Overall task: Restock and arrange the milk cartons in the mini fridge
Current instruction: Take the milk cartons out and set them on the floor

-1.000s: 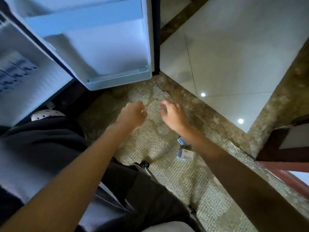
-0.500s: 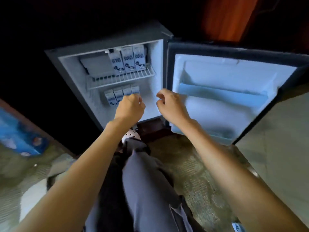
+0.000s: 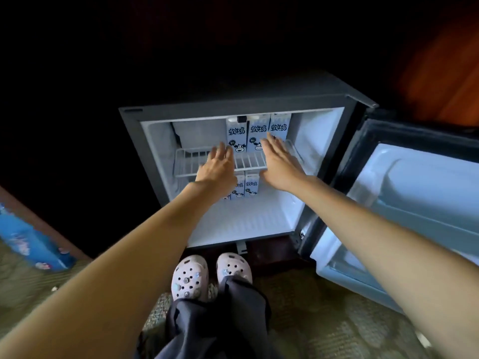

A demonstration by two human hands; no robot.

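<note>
Earlier curled, the left hand [image 3: 217,164] and right hand [image 3: 278,161] are now stretched flat and empty toward the blue-and-white cardboard milk cartons [image 3: 255,130] at centre; arranging is judged imminent.

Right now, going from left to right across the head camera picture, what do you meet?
In order: blue package on the floor, left hand, right hand, fridge door standing open.

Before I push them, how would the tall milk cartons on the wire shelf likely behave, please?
The tall milk cartons look narrow and upright, so probably tippy. The wire shelf may snag their bases. Packed side by side, they'd likely slide together.
</note>
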